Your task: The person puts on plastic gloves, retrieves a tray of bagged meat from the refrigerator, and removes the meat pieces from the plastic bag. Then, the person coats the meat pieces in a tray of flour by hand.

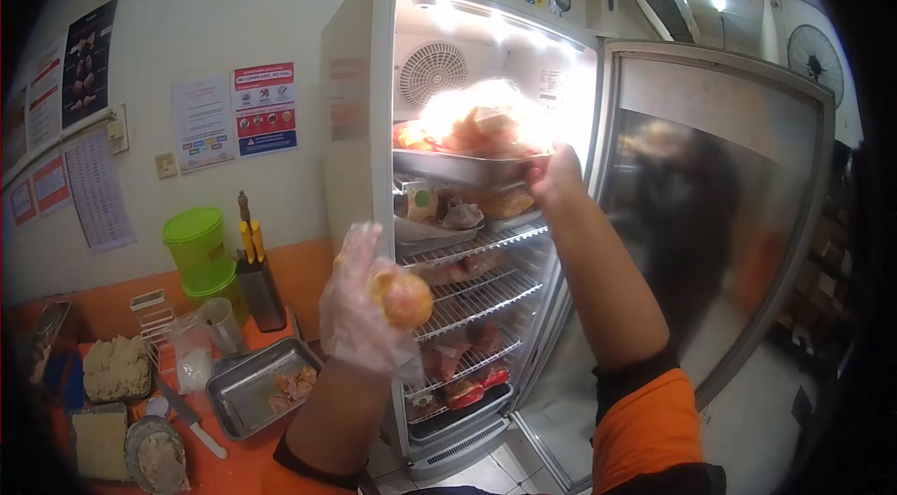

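My left hand [360, 303], in a clear plastic glove, is closed around a rounded yellow-pink lump [404, 299] that looks like raw meat; its exact kind is not clear. It is held in front of the open upright fridge [357, 158]. My bare right hand [558, 179] grips the right front corner of a metal tray [458, 168] at the top shelf level. Orange and pale food [481, 130] is heaped on that tray, partly washed out by the fridge light. Below it are a white tray [434, 238] and several wrapped packs.
The fridge's glass door [691, 215] stands open on the right. On the orange table at left are a steel pan [245, 397] with meat scraps, a white-handled knife [198, 425], a knife block [260, 294], green tubs [194, 238] and food trays [101, 439].
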The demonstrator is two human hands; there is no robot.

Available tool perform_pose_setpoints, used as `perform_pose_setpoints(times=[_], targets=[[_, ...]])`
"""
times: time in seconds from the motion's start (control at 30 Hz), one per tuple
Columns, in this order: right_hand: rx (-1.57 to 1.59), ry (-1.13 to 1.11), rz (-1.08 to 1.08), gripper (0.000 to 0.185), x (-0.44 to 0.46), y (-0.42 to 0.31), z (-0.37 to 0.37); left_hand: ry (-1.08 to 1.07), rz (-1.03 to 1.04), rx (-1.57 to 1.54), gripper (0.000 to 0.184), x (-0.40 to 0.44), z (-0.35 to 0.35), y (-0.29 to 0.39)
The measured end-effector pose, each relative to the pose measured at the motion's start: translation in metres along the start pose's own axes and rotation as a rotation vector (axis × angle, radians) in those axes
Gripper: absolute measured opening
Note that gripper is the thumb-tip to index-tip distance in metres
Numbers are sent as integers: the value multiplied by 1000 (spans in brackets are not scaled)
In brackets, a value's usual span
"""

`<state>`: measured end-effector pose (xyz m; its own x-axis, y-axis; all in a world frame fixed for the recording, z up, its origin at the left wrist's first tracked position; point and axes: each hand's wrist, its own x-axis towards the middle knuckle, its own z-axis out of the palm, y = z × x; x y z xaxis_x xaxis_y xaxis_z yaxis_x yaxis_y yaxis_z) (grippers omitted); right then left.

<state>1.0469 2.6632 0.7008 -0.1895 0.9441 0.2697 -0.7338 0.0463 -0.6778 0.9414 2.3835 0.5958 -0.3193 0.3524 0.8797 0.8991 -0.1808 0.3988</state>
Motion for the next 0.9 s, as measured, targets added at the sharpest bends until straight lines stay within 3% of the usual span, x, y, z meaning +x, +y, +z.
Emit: perform_pose_setpoints(times=[0.03,0.13,0.23,0.3,0.33,0.37,0.43,0.5,0.57,0.6,0.67,0.77,0.9], targets=[[-34,0,10,33,-7,8,13,-6,6,50,61,-10,-7,-4],[76,-116,71,40,-7,33,28,-39,-231,-208,62,-46,-13,-23],[120,-667,320,58,38,59,1,0,-355,-434,62,-84,-15,-54],[57,-409,214,69,-17,37,1,12,-374,-417,59,-110,-24,-77],[-125,-399,-35,68,-57,18,-7,11,-374,-331,56,-122,-32,-89],[-324,-557,-436,46,-76,10,-38,89,-479,-508,48,-139,-39,-108],[-334,-413,-719,45,-138,-34,-78,317,-655,-876,34,-174,-52,-146],[-469,-156,-881,47,-188,-61,-130,416,-1210,-1398,24,-185,-101,-140],[-662,90,-894,49,-230,-86,-184,536,-1140,-1307,18,-197,-123,-135],[-753,186,-855,50,-247,-98,-208,703,-1158,-1206,16,-201,-127,-133],[-884,282,-742,53,-272,-104,-242,897,-1139,-1087,18,-213,-138,-137],[-998,352,-603,56,-290,-112,-269,942,-1071,-1036,29,-223,-151,-143],[-1059,364,-496,61,-307,-108,-285,805,-1001,-1026,46,-218,-152,-146]])
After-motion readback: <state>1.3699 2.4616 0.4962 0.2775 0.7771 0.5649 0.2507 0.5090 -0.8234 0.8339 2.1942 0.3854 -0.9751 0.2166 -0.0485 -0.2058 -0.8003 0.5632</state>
